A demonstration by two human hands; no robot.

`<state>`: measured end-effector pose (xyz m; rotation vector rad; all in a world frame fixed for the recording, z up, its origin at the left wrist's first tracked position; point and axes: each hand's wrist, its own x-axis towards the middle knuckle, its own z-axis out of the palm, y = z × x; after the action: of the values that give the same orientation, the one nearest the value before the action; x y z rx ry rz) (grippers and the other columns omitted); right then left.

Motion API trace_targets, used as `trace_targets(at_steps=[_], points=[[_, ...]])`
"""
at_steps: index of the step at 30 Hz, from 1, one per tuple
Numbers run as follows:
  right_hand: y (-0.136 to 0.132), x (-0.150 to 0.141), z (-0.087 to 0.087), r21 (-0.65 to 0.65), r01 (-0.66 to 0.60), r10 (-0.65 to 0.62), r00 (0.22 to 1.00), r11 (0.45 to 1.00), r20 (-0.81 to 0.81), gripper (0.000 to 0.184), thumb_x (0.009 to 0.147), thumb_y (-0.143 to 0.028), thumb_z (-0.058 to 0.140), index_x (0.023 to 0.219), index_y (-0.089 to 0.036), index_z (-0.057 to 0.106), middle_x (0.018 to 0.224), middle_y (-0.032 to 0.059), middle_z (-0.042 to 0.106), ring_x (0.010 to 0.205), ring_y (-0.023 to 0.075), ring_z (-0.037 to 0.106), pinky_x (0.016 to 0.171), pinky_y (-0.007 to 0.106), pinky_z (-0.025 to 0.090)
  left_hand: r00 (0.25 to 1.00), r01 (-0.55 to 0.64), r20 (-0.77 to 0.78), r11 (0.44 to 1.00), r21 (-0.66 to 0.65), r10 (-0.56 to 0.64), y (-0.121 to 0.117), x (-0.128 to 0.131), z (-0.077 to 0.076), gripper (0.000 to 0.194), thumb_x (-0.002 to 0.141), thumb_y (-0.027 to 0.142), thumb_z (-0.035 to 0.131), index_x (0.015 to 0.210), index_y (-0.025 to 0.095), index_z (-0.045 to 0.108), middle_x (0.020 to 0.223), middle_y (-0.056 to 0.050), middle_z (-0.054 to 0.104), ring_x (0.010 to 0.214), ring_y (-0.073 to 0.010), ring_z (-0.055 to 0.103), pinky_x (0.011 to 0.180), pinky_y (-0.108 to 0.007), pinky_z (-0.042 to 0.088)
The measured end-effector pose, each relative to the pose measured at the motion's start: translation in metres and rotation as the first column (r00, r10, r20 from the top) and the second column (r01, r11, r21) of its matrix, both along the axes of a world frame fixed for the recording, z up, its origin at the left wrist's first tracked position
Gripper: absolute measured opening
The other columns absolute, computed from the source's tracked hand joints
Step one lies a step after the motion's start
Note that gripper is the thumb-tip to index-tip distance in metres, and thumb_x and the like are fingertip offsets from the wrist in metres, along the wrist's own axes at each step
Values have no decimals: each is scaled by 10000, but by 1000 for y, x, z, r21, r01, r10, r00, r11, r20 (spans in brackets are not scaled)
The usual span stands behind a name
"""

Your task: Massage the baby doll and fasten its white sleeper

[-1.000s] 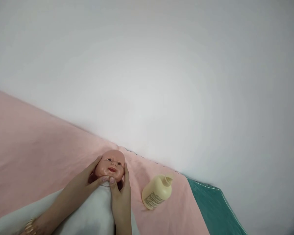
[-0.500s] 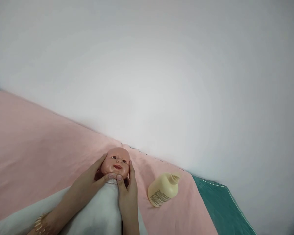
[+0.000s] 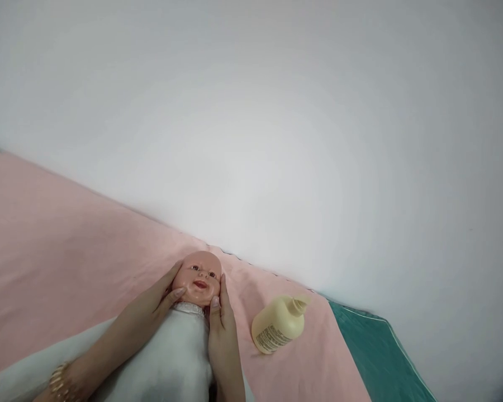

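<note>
Left wrist: gold-coloured bracelet (image 3: 61, 383) worn; it could snag the white cloth (image 3: 12, 371) below if the forearm drags.
Left hand (image 3: 153, 304): curled around one side of the head (image 3: 199, 279), thumb on the cheek, fingers largely hidden behind.
Baby doll (image 3: 178, 343): face up, head between both palms, white garment with frilled collar below.
Doll risk: uneven pressure could twist the head at the neck; the glossy skin could let a thumb slide.
Right hand (image 3: 225, 324): closed lightly on the opposite side, thumb by the jawline, fingers along the cheek.
Pump bottle (image 3: 276, 329): pale yellow, printed, near the right hand but not touching; whether it leans cannot be told.
Bottle risk: an outward swing of the right forearm could topple it, the soft footing giving little support.
Surface: pink sheet (image 3: 46, 240), faintly creased, beneath doll and bottle; teal cover (image 3: 375, 343) with pale piping at right.
Room: plain white wall (image 3: 251, 123) directly behind, evenly lit, darker towards the right edge.
</note>
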<state>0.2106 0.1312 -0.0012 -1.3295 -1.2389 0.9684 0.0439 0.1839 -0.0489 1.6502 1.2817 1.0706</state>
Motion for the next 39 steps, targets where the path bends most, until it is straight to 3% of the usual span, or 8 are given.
trace_targets(at_steps=[3, 8, 14, 21, 25, 34, 39], points=[[0, -2, 0, -6, -2, 2, 1000, 1000, 10, 655, 926, -518, 514, 1493, -257, 316, 1562, -19, 282, 1458, 178, 217, 1192, 343, 193, 1000, -5, -1, 1000, -1, 5, 0, 1, -3, 674, 944, 513, 351, 1541, 221, 241, 1546, -26, 345, 1423, -284, 306, 1165, -415, 263], [-1, -9, 0, 13, -20, 19, 1000, 1000, 18, 819, 869, -415, 650, 1531, -256, 194, 1555, 26, 307, 1432, 220, 296, 1167, 394, 273, 998, -61, 20, 993, -105, 63, -7, 1, 15, 730, 876, 575, 489, 1518, 279, 306, 1489, -33, 443, 1359, -331, 410, 1093, -425, 374], [1, -14, -5, 44, 87, -88, 996, 995, 18, 750, 855, -387, 665, 1501, -257, 307, 1537, 26, 346, 1421, 238, 318, 1161, 394, 291, 994, -24, 107, 992, -125, 38, -9, 0, 25, 799, 771, 543, 663, 1471, 265, 395, 1347, -66, 598, 1215, -328, 570, 955, -358, 497], [-1, -14, 0, 57, 70, -74, 996, 996, 56, 675, 904, -318, 572, 1508, -201, 295, 1524, 65, 367, 1409, 244, 343, 1148, 416, 313, 995, -9, 97, 993, -119, 20, -10, 1, 35, 748, 776, 493, 650, 1438, 234, 418, 1275, -61, 650, 1155, -279, 622, 905, -310, 534], [0, -12, 1, 68, 46, -53, 993, 997, 106, 622, 954, -373, 482, 1515, -203, 274, 1536, 52, 345, 1420, 209, 322, 1161, 391, 292, 998, -45, 39, 991, -127, 51, -13, 1, 41, 723, 806, 484, 604, 1454, 233, 404, 1263, -50, 660, 1140, -270, 634, 887, -310, 545], [3, -9, -4, 71, 64, -73, 989, 995, 129, 641, 972, -525, 377, 1502, -171, 309, 1545, 53, 313, 1436, 197, 280, 1168, 368, 280, 994, -100, -43, 995, -26, 99, -5, 1, 24, 593, 933, 496, 349, 1439, 204, 452, 1416, -44, 531, 1298, -282, 502, 1066, -424, 423], [4, -8, -3, 42, 70, -75, 990, 997, 117, 635, 973, -536, 357, 1498, -180, 321, 1549, 39, 311, 1441, 187, 270, 1175, 364, 263, 995, -98, -13, 993, -60, 98, -8, 1, 27, 599, 928, 536, 358, 1435, 230, 455, 1413, -29, 537, 1301, -282, 499, 1078, -432, 414]])
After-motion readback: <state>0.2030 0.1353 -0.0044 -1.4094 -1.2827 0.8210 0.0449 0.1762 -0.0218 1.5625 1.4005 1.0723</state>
